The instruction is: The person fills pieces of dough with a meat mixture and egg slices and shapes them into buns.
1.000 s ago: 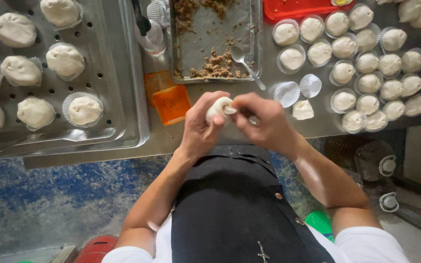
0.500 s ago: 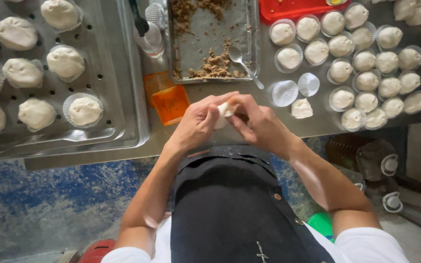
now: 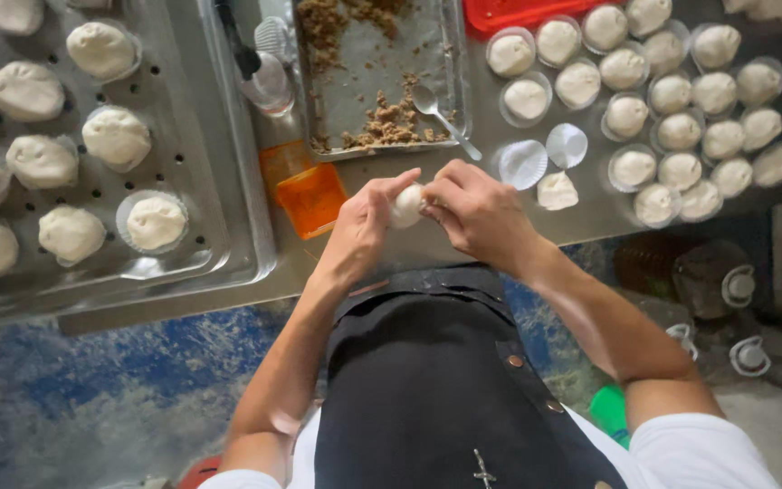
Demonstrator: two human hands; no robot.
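head view: an orange packet (image 3: 309,195) lies on the counter (image 3: 590,217). a round dough ball (image 3: 406,205), no clear long axis, is pinched between left hand (image 3: 364,226) and right hand (image 3: 481,213).

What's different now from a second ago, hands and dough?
Little. Both hands kept hold of the dough ball throughout: the left hand cups it, the right hand pinches at its top. A second ago more of the ball showed between the fingers; now they close more tightly around it. Nothing was let go. The filling tray, spoon, orange container and perforated tray of buns lie as before.
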